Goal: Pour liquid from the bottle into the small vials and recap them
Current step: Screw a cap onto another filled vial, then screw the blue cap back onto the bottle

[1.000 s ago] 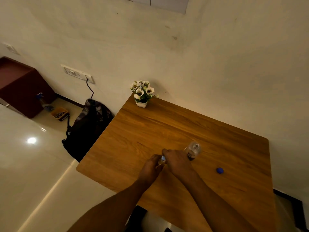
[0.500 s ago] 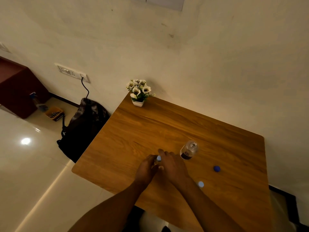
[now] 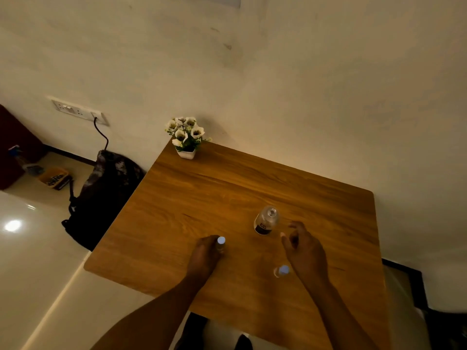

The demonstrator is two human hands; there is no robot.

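A clear plastic bottle (image 3: 265,221) with a dark label stands uncapped on the wooden table (image 3: 202,193). My left hand (image 3: 205,253) grips a small vial with a pale blue cap (image 3: 221,242), upright on the table. My right hand (image 3: 303,248) hovers just right of the bottle, fingers apart and holding nothing. A second capped vial (image 3: 281,271) stands beside my right wrist. The bottle's blue cap seen earlier is hidden behind my right hand.
A small white pot of white flowers (image 3: 186,137) sits at the table's far left corner against the wall. A dark backpack (image 3: 101,198) leans on the floor left of the table, below a wall socket (image 3: 78,111).
My right hand has let go of the vial and moved right, toward the bottle. My left hand stays on the capped vial. The second vial has come into view.
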